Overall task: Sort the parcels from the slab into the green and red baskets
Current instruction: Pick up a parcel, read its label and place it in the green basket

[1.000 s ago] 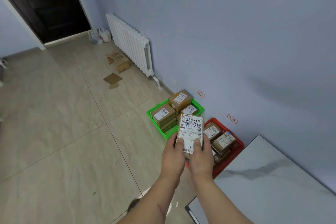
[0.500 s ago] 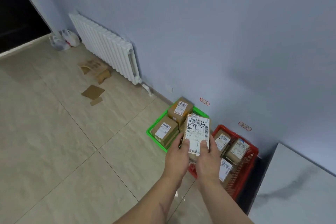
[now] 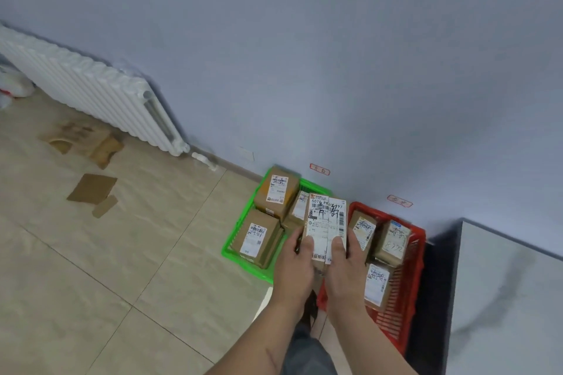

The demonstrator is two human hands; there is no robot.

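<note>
Cardboard: three parcels [image 3: 268, 237] green basket [image 3: 240, 257].

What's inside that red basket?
The red basket holds three brown parcels with white labels: two at the back, one nearer. The right hand and held parcel cover its left part.

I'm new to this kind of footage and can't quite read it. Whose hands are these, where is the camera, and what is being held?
The camera sits on a person's head, looking down at their own bare hands. The left hand and right hand together hold one parcel, its label facing up. On the floor by the wall stand a green basket and a red basket, both holding parcels. The pale slab is at the right.
</note>
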